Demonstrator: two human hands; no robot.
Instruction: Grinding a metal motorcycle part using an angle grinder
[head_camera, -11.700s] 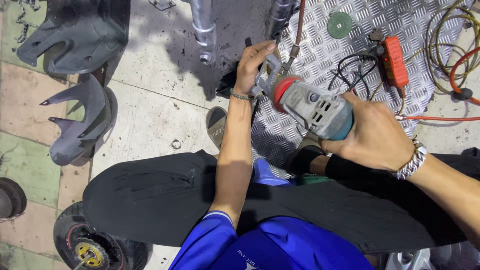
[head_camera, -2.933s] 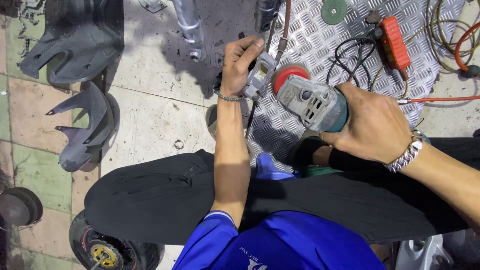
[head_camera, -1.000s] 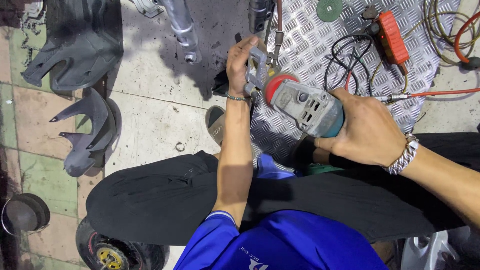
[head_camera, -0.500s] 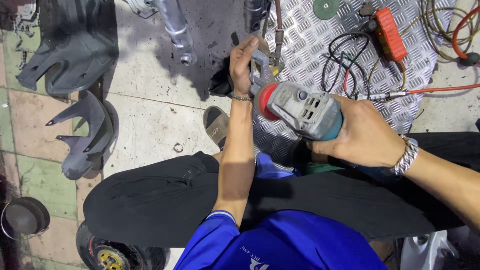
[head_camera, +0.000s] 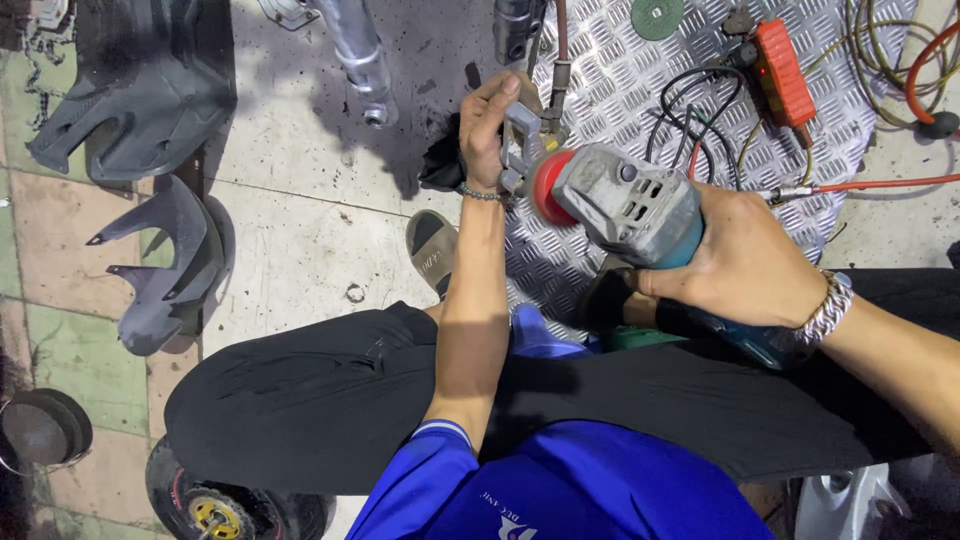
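We hold a small grey metal bracket (head_camera: 522, 148) in our left hand (head_camera: 487, 125), fingers (head_camera: 497, 95) curled and pinching it from the left side, thumb behind it. The bracket sits upright above the silver diamond-pattern metal floor plate (head_camera: 610, 70), just to the left of the grinder head.

We grip a grey and teal angle grinder (head_camera: 640, 215) in our right hand (head_camera: 745, 262), fingers (head_camera: 672, 285) wrapped tight around its body. Its red guard (head_camera: 547, 187) at the disc end touches, or lies just beside, the bracket; we cannot tell which. A silver chain bracelet (head_camera: 825, 310) circles the right wrist, and a thin beaded band (head_camera: 480, 193) circles the left.

On the plate, well apart from the hands, lie a green round grinding disc (head_camera: 657, 15), an orange rectangular power strip (head_camera: 785, 70) and black coiled cables (head_camera: 690, 110). An orange hose (head_camera: 880, 184) runs to the right.

On the pale tiled floor (head_camera: 290, 200) to the left lie two dark grey moulded plastic panels (head_camera: 140, 95) and a chrome tube (head_camera: 360, 60). A small black wheel with a yellow hub (head_camera: 215, 510) rests at the lower left. A tan sandal (head_camera: 432, 248) shows beside our left forearm.
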